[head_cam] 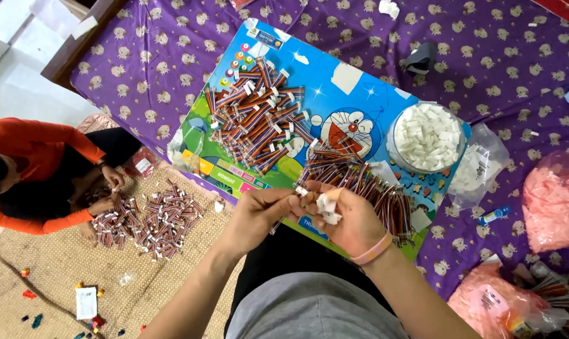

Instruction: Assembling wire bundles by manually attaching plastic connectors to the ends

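Note:
My left hand (pixel 259 213) pinches the end of a short multicoloured ribbon cable (pixel 300 191) with a white plug. Close beside it, my right hand (pixel 350 220) holds several small white connector housings (pixel 327 207) in its fingers; a pink band circles that wrist. Both hands hover over the near edge of a colourful cartoon board (pixel 360 94). On the board lie a big heap of finished cables (pixel 256 116) and a second pile of cables (pixel 366 185) just beyond my hands. A clear round bowl (pixel 427 138) of white housings stands at the board's right.
The board rests on a purple patterned cloth (pixel 473 56). Another person in an orange top (pixel 30 176) sits at the left on a woven mat (pixel 58 263), handling more cable piles (pixel 153 223). Pink plastic bags (pixel 554 201) lie at the right.

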